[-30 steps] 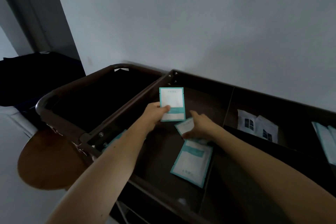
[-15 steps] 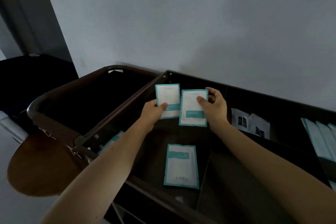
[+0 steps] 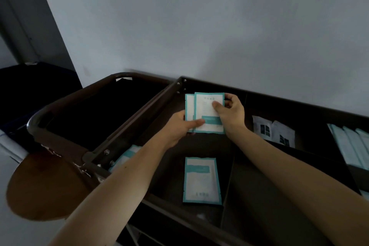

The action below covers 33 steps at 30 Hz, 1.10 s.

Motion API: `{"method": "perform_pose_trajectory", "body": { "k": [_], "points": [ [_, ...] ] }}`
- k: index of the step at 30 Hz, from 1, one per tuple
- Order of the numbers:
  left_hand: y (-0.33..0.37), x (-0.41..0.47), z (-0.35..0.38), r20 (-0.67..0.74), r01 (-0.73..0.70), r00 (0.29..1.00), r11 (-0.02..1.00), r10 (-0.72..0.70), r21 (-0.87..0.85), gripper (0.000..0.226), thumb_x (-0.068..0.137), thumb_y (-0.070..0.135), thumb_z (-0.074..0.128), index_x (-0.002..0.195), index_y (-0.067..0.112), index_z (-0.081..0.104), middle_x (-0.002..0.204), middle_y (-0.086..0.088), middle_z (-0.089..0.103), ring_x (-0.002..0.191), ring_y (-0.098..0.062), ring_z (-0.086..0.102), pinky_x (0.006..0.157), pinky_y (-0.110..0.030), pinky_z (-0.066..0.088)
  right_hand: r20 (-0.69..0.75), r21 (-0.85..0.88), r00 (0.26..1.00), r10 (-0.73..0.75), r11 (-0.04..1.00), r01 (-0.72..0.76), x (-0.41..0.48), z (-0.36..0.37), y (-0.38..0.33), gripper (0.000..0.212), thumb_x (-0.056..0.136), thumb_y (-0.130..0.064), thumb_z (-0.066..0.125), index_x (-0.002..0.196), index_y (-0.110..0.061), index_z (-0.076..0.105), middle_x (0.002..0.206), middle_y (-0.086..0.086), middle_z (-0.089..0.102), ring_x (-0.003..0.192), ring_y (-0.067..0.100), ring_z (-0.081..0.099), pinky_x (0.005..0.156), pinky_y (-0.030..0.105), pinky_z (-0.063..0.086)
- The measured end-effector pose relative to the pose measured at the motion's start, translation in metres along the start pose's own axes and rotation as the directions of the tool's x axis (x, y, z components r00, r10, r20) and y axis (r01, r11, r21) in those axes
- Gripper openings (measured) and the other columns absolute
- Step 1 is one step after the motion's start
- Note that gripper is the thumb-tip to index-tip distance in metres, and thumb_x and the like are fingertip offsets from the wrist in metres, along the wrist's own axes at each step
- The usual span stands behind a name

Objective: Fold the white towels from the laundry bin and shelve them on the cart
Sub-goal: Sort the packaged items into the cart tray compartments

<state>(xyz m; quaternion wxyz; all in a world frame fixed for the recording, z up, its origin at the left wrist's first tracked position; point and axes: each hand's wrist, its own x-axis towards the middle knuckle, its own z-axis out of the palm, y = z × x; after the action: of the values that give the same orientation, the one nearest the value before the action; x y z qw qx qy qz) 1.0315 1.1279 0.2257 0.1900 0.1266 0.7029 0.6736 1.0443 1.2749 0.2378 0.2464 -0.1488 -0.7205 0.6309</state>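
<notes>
hands (image 3: pixel 179 126) (image 3: pixel 232 114) on two overlapped white, teal-bordered packets (image 3: pixel 203 106)

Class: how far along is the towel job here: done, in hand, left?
Done: no towel shows on the cart. In hand: left hand and right hand pinch two overlapped packets, not towels. Left: seemingly all folding and shelving; one loose packet lies in the cart.

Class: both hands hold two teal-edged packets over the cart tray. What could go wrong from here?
1. The front packet overlaps the rear packet unevenly. The left hand pinches only their lower edge and the right hand only the front one, so the rear one may slip free.
2. A loose packet lies flat in the cart compartment below; dropping the pair could knock it askew.
</notes>
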Motion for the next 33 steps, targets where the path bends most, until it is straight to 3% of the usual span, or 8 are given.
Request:
{"method": "perform_pose_trajectory", "body": {
  "k": [3, 6, 9, 11, 13, 17, 24, 33],
  "points": [
    [0.001, 0.005, -0.004, -0.159, -0.021, 0.987, 0.995, 0.006, -0.095, 0.028, 0.084, 0.006, 0.066, 0.112, 0.007, 0.059, 0.113, -0.014, 0.066, 0.084, -0.016, 0.066, 0.067, -0.024, 0.056, 0.038, 0.002, 0.993, 0.113, 0.994, -0.113, 0.002, 0.002, 0.004, 0.011, 0.093, -0.023, 0.056, 0.102, -0.016, 0.055, 0.1, 0.003, 0.062, 0.085, 0.014, 0.062, 0.072, 0.027, 0.054],
    [0.003, 0.007, -0.012, -0.292, -0.039, 0.956, 0.992, 0.002, -0.12, 0.032, 0.085, 0.005, 0.065, 0.116, 0.005, 0.059, 0.114, -0.012, 0.065, 0.091, -0.02, 0.064, 0.079, -0.031, 0.054, 0.4, -0.249, 0.869, 0.293, 0.947, -0.205, -0.007, -0.005, -0.001, 0.015, 0.095, -0.024, 0.053, 0.098, -0.012, 0.061, 0.096, 0.008, 0.063, 0.081, 0.017, 0.061, 0.07, 0.026, 0.052],
    [0.003, 0.007, -0.016, -0.335, -0.039, 0.942, 0.992, -0.003, -0.119, 0.033, 0.085, 0.004, 0.066, 0.117, 0.002, 0.06, 0.115, -0.015, 0.065, 0.091, -0.02, 0.064, 0.08, -0.03, 0.053, 0.636, -0.76, 0.619, 0.461, 0.515, 0.397, -0.026, -0.01, -0.016, 0.057, 0.085, -0.042, 0.064, 0.133, -0.016, 0.048, 0.129, 0.004, 0.052, 0.115, 0.021, 0.053, 0.09, 0.027, 0.044],
    [0.003, 0.004, -0.015, -0.337, -0.035, 0.942, 0.995, 0.0, -0.098, 0.032, 0.085, 0.005, 0.066, 0.115, 0.003, 0.06, 0.111, -0.011, 0.066, 0.084, -0.014, 0.065, 0.07, -0.023, 0.053, 0.613, -0.74, 0.522, 0.593, 0.2, 0.642, -0.044, -0.004, -0.021, 0.094, 0.075, -0.056, 0.068, 0.149, -0.026, 0.018, 0.152, 0.009, 0.023, 0.137, 0.032, 0.029, 0.107, 0.039, 0.031],
    [0.005, 0.003, -0.013, -0.339, -0.024, 0.941, 0.998, 0.0, -0.066, 0.03, 0.086, 0.008, 0.066, 0.115, 0.008, 0.059, 0.102, -0.003, 0.066, 0.076, -0.006, 0.063, 0.058, -0.014, 0.051, 0.575, -0.715, 0.477, 0.665, 0.125, 0.688, -0.056, 0.004, -0.018, 0.11, 0.07, -0.058, 0.071, 0.149, -0.036, -0.001, 0.157, 0.009, 0.0, 0.141, 0.041, 0.008, 0.111, 0.052, 0.023],
    [0.004, 0.001, -0.015, -0.355, -0.011, 0.935, 0.998, -0.011, -0.059, 0.03, 0.087, 0.01, 0.065, 0.116, 0.01, 0.059, 0.105, -0.002, 0.066, 0.072, -0.004, 0.062, 0.048, -0.009, 0.049, 0.631, -0.709, 0.456, 0.627, 0.228, 0.668, -0.06, 0.004, -0.011, 0.107, 0.071, -0.046, 0.076, 0.149, -0.035, 0.004, 0.154, 0.01, 0.003, 0.138, 0.038, 0.022, 0.109, 0.046, 0.032],
    [0.003, 0.001, -0.016, -0.377, -0.017, 0.926, 0.999, 0.001, -0.038, 0.033, 0.084, 0.01, 0.068, 0.115, 0.01, 0.059, 0.105, -0.001, 0.065, 0.074, -0.005, 0.063, 0.055, -0.015, 0.051, 0.749, -0.658, 0.456, 0.48, 0.463, 0.594, -0.052, -0.003, -0.001, 0.062, 0.079, -0.023, 0.073, 0.134, -0.025, 0.044, 0.13, 0.002, 0.051, 0.118, 0.021, 0.05, 0.099, 0.033, 0.043],
    [-0.001, 0.006, -0.016, -0.371, -0.035, 0.929, 0.993, -0.009, -0.113, 0.025, 0.076, 0.0, 0.073, 0.095, 0.012, 0.062, 0.093, -0.002, 0.067, 0.078, -0.012, 0.065, 0.074, -0.025, 0.053, 0.718, -0.587, 0.662, 0.216, 0.698, 0.41, -0.046, -0.005, -0.001, 0.015, 0.085, -0.024, 0.066, 0.092, -0.011, 0.065, 0.09, -0.002, 0.057, 0.086, 0.009, 0.051, 0.066, 0.017, 0.039]
  ]
}}
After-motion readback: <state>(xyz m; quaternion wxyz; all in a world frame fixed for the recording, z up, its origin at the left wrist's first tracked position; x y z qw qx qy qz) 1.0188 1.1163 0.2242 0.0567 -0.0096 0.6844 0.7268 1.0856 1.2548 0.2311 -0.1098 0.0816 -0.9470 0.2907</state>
